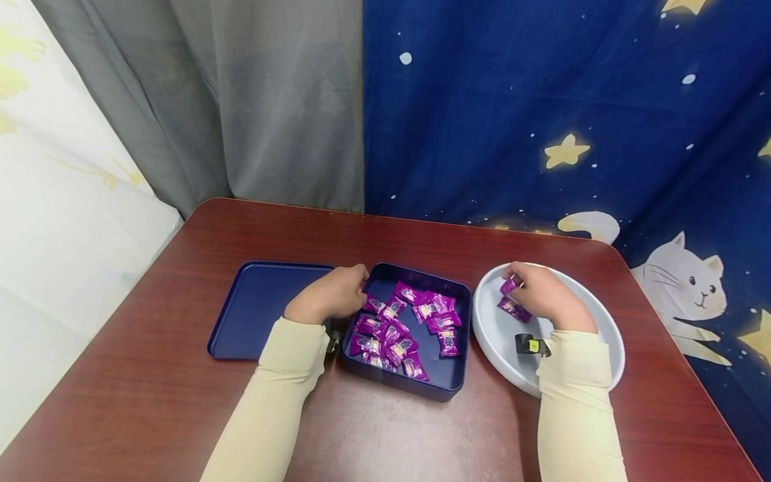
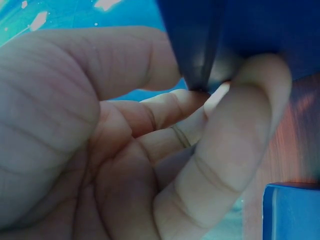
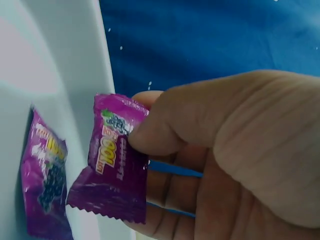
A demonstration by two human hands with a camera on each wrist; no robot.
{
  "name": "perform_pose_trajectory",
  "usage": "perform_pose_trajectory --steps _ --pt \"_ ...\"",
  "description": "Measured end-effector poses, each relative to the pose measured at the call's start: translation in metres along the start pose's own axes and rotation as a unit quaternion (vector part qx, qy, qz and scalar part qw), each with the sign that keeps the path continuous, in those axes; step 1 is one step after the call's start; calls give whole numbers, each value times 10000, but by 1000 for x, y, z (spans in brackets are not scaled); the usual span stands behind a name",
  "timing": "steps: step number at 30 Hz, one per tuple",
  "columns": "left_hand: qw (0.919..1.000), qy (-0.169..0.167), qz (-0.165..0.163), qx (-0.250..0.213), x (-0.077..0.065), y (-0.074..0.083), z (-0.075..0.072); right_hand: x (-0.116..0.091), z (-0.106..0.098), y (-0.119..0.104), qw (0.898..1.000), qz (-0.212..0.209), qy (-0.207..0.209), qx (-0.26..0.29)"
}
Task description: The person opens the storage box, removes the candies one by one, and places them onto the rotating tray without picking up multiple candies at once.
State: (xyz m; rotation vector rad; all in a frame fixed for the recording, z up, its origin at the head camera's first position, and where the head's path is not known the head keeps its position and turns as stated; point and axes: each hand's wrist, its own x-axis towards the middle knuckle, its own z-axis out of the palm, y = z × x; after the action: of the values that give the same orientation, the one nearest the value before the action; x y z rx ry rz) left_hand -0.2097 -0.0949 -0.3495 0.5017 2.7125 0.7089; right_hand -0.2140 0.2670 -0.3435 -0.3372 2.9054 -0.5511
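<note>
My right hand [image 1: 545,294] is over the round white tray [image 1: 605,335] and pinches a purple-wrapped candy [image 3: 112,165] between thumb and fingers. Another purple candy [image 3: 45,185] lies on the tray beside it. A navy rectangular box [image 1: 394,385] stands mid-table with several purple candies [image 1: 394,331] inside, gathered mostly to the left and upper right. At the box's left wall, my left hand [image 1: 330,294] holds on; in the left wrist view its thumb and fingers close around the wall [image 2: 240,30]. Part of that wall is hidden by the hand.
A flat navy lid [image 1: 259,308] lies left of the box, partly behind the left hand. The reddish-brown table [image 1: 385,442] ends at grey and blue curtains [image 1: 452,134] along the back. A small black wrist device [image 1: 530,344] sits under the right wrist.
</note>
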Motion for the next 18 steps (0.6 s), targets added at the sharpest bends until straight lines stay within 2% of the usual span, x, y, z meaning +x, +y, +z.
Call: perform_pose_trajectory --steps 6,13,18 --pt "10000 -25 -8 -50 0 0 0 -2 0 8 9992 388 -78 -85" --pt "10000 -44 -16 -45 0 1 0 -2 2 12 9972 555 -479 -130" --pt "10000 -34 -15 -12 0 1 0 -1 4 15 9971 579 -477 -126"
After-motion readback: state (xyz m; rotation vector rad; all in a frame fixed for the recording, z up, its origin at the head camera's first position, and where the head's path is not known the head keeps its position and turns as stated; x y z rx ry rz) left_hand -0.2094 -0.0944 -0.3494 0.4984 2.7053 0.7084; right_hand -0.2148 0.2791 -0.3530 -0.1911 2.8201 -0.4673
